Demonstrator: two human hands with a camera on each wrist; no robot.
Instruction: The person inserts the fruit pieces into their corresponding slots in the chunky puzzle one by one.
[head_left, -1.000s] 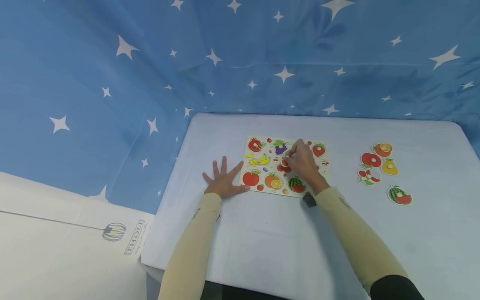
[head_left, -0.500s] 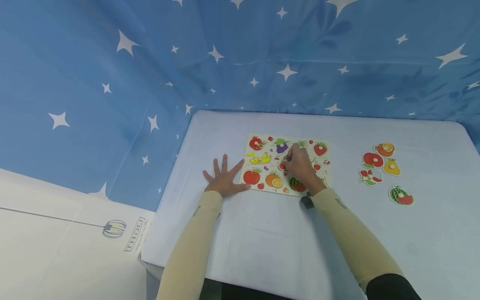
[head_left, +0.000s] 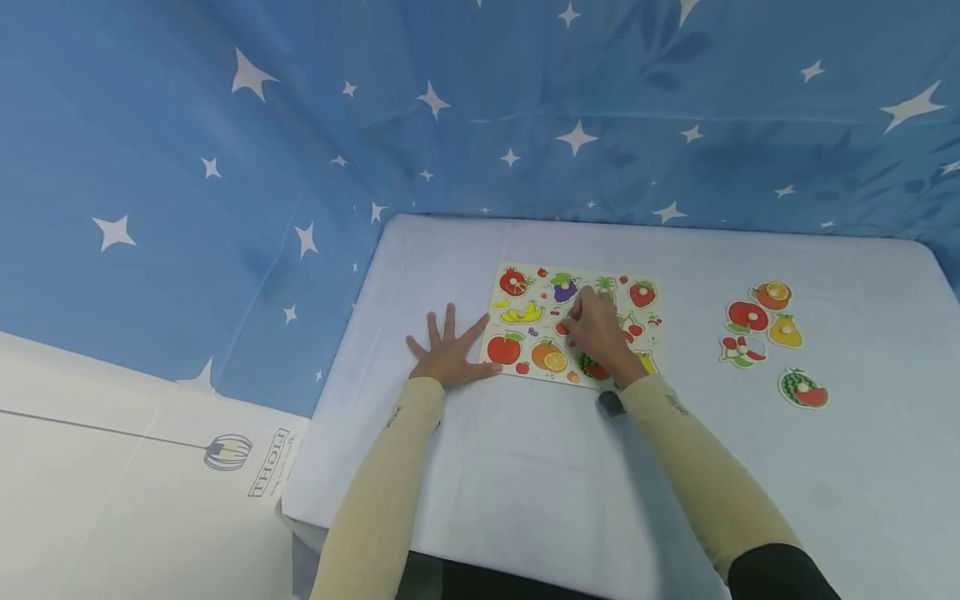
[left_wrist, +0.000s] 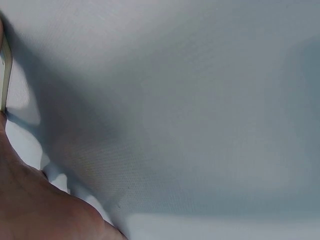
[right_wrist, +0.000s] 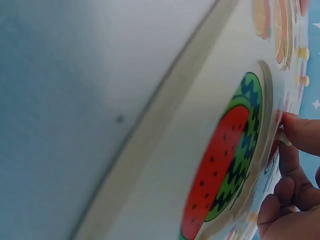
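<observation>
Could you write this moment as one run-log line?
right hand: pinches small knob at fruit board; left hand: spread, at board's left edge; loose fruit pieces: on table, right of board

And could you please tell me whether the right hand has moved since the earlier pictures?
Yes: in the head view, the right hand has shifted slightly left and down the picture, judged against the fruit board.

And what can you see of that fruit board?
The fruit board is a thin, rectangular, pale panel, wood-like at its edge, printed with colourful fruits. It lies flat on the white table. The left hand touches its left edge; the right hand hides part of it, pinching a pale knob near the middle.
</observation>
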